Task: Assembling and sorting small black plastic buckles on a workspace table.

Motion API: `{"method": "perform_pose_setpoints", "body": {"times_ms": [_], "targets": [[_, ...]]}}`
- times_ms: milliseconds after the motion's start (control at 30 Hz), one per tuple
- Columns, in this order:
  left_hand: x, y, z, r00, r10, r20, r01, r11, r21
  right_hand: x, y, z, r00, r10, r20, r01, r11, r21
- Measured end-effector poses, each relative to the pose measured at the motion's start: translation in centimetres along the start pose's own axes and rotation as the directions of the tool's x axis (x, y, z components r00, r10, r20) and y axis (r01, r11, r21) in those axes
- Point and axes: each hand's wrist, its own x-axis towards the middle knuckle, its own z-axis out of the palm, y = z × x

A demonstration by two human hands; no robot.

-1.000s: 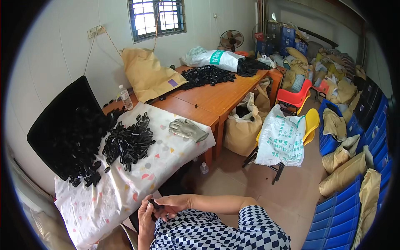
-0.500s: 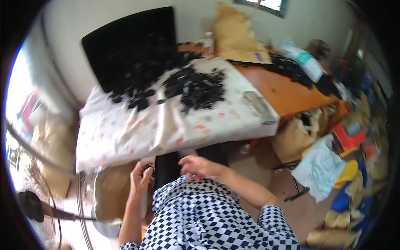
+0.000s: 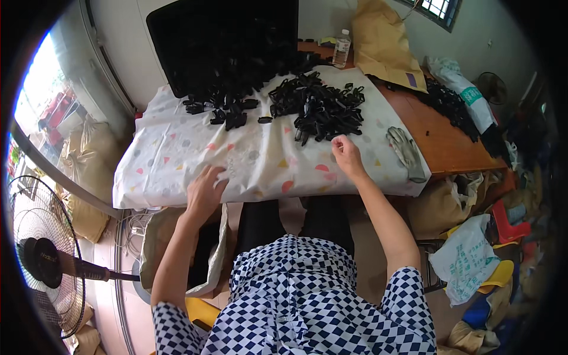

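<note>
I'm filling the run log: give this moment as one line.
left hand: flat on patterned cloth, empty | right hand: fingers curled beside pile of black parts | grey glove: lying at cloth's right edge

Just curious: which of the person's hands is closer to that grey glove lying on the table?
The right hand. It sits on the patterned cloth just left of the grey glove; the left hand rests much farther left, near the table's front edge.

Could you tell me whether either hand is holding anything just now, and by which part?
Nothing is held: the left hand rests flat on the patterned cloth; the right hand reaches near the black parts.
</note>
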Motion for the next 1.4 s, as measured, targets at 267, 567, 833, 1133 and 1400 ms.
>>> {"method": "perform_pose_setpoints", "body": {"times_ms": [267, 567, 833, 1133, 1400], "targets": [[14.7, -2.6, 9.5, 0.997, -0.071, 0.036, 0.070, 0.996, 0.047, 2.2, -1.0, -2.2, 0.979, -0.064, 0.195, 0.141, 0.899, -0.415], [18.3, -3.1, 13.0, 0.974, -0.134, 0.184, 0.113, 0.986, 0.118, 4.2, -0.6, -2.4, 0.933, 0.025, 0.359, 0.168, 0.852, -0.496], [15.4, -0.8, 12.7, 0.978, -0.073, 0.197, 0.079, 0.997, -0.023, 3.5, -1.0, -2.9, 0.950, -0.046, 0.309, 0.163, 0.916, -0.366], [11.1, -1.2, 9.0, 0.951, -0.064, 0.302, 0.171, 0.923, -0.344, 2.5, -2.1, -2.5, 0.916, 0.170, 0.364, -0.249, 0.951, 0.183], [10.6, 1.9, 9.7, 0.960, 0.137, 0.243, -0.078, 0.969, -0.235, 1.2, -3.8, 0.1, 0.860, 0.165, 0.483, -0.362, 0.865, 0.348]]}}
